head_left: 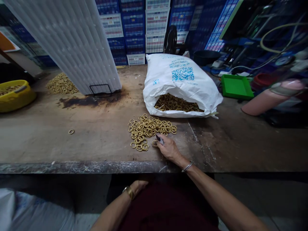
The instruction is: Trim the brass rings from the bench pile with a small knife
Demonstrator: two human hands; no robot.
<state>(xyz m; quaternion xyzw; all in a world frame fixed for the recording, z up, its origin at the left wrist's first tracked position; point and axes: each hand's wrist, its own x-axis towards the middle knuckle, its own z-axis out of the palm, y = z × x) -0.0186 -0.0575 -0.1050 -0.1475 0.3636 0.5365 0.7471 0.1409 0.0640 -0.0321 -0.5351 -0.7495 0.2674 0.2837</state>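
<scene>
A loose pile of brass-coloured rings (146,128) lies on the worn wooden table, near its front edge. At the pile's lower right is my right hand (168,148), with its fingers closed at the tips on one ring (154,143). A small pointed, dark-tipped piece (158,138) shows at the thumb side; whether it is held or worn, I cannot tell. My left hand (139,185) rests below the table edge near my lap, its fingers hidden. Behind the pile, a white woven sack (166,69) lies with its mouth open towards me, showing more rings (176,103) inside.
One single ring (71,132) lies apart on the left. Further back stand a translucent ribbed panel stack (79,41), a heap of small rings (62,84) and a yellow basin (15,99). To the right are a green tray (237,86) and a pink bottle (269,98).
</scene>
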